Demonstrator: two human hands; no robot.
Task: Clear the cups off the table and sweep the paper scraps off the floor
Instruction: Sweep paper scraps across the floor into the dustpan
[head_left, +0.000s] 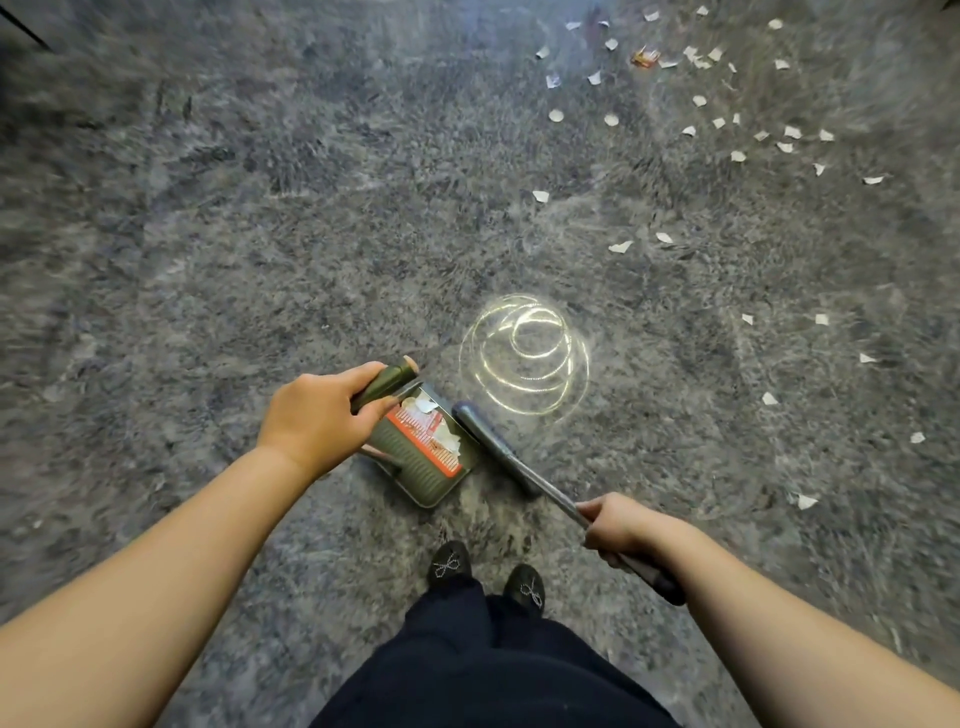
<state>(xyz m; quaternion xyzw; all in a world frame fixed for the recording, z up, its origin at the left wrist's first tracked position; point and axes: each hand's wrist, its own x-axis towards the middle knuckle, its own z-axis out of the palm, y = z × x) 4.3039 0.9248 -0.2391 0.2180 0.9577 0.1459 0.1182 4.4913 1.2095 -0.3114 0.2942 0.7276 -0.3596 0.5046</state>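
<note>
Grey mottled floor (260, 234), glossy; ringed light glare (524, 353) just past centre. Person standing, dark trousers, two dark shoes (449, 564) at 6 o'clock.

Left hand (317, 415) curled round the olive handle (382, 389) of the dustpan (421, 467); pan sits on the floor just ahead of the feet, a few white scraps and a red strip inside it.

Right hand (618, 527) gripping the broom (519, 467) by its shaft; broom head lies just beside the pan's right edge, toward 3 o'clock from it.

Paper scraps (717, 123) scattered from 12 to 4 o'clock, densest at 1 o'clock, well apart from the pan. One orange-red scrap (644, 57) among them.
</note>
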